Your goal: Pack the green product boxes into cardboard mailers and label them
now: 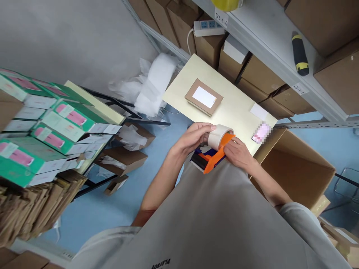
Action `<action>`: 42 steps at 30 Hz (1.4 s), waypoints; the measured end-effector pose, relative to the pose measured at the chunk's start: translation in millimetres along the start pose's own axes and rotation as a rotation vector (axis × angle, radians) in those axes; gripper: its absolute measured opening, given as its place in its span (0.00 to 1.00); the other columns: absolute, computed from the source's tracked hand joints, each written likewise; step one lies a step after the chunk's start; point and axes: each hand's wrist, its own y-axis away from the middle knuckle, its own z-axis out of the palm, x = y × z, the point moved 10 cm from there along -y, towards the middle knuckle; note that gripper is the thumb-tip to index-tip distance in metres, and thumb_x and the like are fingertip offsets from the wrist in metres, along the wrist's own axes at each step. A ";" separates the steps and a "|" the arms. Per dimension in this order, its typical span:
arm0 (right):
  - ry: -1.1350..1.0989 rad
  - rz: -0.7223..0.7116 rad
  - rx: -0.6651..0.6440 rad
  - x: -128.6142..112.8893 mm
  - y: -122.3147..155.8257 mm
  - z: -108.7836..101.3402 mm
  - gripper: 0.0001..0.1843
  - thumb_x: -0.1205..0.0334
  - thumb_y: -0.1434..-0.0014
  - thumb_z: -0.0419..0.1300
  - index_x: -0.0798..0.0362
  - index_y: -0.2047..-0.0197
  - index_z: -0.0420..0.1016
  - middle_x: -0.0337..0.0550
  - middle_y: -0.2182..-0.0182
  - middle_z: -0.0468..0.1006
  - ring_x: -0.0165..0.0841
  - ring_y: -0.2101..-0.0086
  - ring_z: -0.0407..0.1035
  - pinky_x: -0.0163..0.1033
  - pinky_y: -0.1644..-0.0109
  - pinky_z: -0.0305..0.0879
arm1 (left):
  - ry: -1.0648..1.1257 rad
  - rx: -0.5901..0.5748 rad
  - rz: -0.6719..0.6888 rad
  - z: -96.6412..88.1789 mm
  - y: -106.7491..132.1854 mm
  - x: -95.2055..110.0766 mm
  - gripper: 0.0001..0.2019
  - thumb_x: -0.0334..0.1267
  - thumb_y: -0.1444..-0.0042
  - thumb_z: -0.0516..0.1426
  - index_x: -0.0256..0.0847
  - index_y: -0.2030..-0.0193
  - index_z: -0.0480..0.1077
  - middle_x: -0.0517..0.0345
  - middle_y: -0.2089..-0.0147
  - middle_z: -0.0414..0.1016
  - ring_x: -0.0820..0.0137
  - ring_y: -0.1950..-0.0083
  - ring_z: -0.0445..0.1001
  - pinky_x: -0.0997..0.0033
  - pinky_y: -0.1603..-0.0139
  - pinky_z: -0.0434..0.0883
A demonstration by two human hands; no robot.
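Close in front of my body, an orange and blue tape dispenser (211, 160) with a black roller is held over the near edge of the pale table. A wide roll of whitish tape (215, 136) sits at its upper end. My left hand (193, 139) is closed around the left side of the tape roll, thumb along its top. My right hand (238, 152) grips the dispenser's orange frame from the right; some of its fingers are hidden behind it. Beyond both hands, a flat brown cardboard box (204, 98) with a white label lies on the table.
The pale table (179, 84) also bears a phone (262, 132) and a white paper (258, 111). At right stands an open carton (300, 168). Shelving with boxes and a power strip (209, 28) runs behind. Green boxes (50, 127) are stacked at left, near bubble wrap (157, 82).
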 end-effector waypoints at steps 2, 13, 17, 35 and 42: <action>0.025 0.021 -0.005 3.6 -0.5 0.3 0.16 0.70 0.18 0.54 0.46 0.56 0.79 0.41 0.63 0.84 0.38 0.59 0.78 0.49 0.44 0.80 | 0.019 0.015 -0.003 -1.4 -5.5 -2.8 0.24 0.53 0.58 0.81 0.38 0.72 0.76 0.59 0.72 0.77 0.72 0.71 0.74 0.72 0.68 0.72; -0.154 0.104 0.079 25.2 2.3 -8.3 0.13 0.66 0.19 0.54 0.48 0.56 0.77 0.44 0.62 0.83 0.40 0.58 0.79 0.50 0.43 0.78 | 0.103 -0.046 0.019 6.6 -19.5 -3.4 0.24 0.53 0.55 0.80 0.36 0.67 0.80 0.50 0.68 0.84 0.62 0.65 0.83 0.65 0.60 0.80; -0.219 0.119 0.150 29.7 4.6 -15.0 0.09 0.66 0.20 0.57 0.49 0.54 0.76 0.46 0.60 0.84 0.40 0.58 0.79 0.50 0.43 0.78 | 0.100 -0.030 0.030 8.2 -22.1 1.5 0.21 0.48 0.54 0.81 0.36 0.68 0.80 0.54 0.69 0.82 0.68 0.67 0.81 0.69 0.62 0.78; -0.584 0.832 0.502 73.4 3.9 11.1 0.63 0.02 0.48 0.54 0.42 0.29 0.68 0.57 0.39 0.76 0.63 0.35 0.74 0.74 0.26 0.69 | 0.353 0.202 -0.024 -57.2 -63.7 35.8 0.05 0.38 0.35 0.66 0.38 0.57 0.80 0.53 0.60 0.89 0.65 0.59 0.89 0.72 0.56 0.85; -0.277 1.340 0.266 141.2 65.9 95.9 0.39 0.23 0.34 0.61 0.49 0.40 0.73 0.59 0.41 0.81 0.58 0.38 0.74 0.70 0.26 0.65 | 0.362 0.237 -0.108 -102.6 -87.3 69.2 0.04 0.32 0.36 0.61 0.40 0.57 0.78 0.59 0.64 0.87 0.69 0.66 0.86 0.74 0.62 0.82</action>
